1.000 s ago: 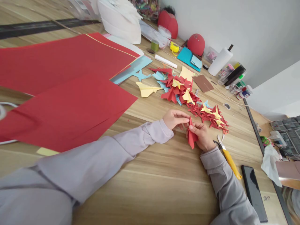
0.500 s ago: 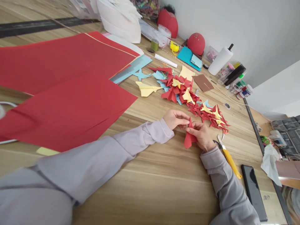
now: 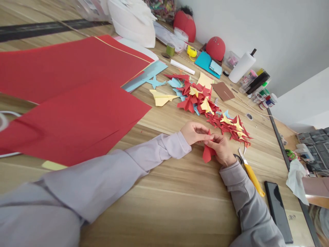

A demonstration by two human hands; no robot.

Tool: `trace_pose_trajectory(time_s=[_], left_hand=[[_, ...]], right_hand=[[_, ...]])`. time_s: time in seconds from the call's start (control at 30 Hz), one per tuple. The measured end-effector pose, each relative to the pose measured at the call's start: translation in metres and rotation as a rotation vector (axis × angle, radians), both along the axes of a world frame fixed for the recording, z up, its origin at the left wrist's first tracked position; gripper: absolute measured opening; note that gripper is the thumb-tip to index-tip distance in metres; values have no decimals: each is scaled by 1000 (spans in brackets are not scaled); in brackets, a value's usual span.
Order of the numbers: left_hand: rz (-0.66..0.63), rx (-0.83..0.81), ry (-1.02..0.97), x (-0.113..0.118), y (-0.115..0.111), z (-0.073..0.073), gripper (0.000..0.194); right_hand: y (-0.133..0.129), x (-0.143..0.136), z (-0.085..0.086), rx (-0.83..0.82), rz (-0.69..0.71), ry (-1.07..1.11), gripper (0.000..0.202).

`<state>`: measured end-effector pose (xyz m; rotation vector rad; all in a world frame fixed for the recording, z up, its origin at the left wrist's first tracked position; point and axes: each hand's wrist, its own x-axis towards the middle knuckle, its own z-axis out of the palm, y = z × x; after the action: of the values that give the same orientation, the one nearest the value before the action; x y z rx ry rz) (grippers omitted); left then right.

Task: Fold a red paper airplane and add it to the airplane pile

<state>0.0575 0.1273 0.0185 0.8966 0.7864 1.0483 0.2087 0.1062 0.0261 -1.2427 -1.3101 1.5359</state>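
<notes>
A small folded red paper piece [image 3: 208,154] is held between both hands above the wooden table. My left hand [image 3: 195,133] pinches its upper part, thumb reaching across to the fingers of the other hand. My right hand [image 3: 221,148] grips the same piece from the right side. The piece's pointed tip shows above the fingertips and its wider end hangs below. Just beyond the hands lies a pile of folded red, yellow and blue paper shapes [image 3: 189,103].
Large red paper sheets [image 3: 84,116] cover the left. A yellow-handled cutter [image 3: 253,178] and scissors lie right of my right hand, with a black phone [image 3: 279,211] beyond. Bottles, a tape measure [image 3: 191,51] and a brown card [image 3: 222,91] are at the back.
My left hand has shifted slightly right, its thumb now farther over the red piece and touching the right hand's fingers. The right hand is nearly unmoved.
</notes>
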Motion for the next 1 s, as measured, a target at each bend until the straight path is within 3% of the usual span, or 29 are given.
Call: trace_pose_trajectory(time_s=[0.37, 0.63, 1.0], left_hand=[[-76, -1, -23, -2, 2, 2, 26], [2, 10, -26, 0, 0, 0, 32], [-22, -18, -52, -2, 4, 0, 31]], right_hand=[[-1, 0, 0, -1, 23, 37, 23], [-1, 0, 1, 0, 25, 25, 23], [-1, 1, 1, 22, 51, -12, 27]])
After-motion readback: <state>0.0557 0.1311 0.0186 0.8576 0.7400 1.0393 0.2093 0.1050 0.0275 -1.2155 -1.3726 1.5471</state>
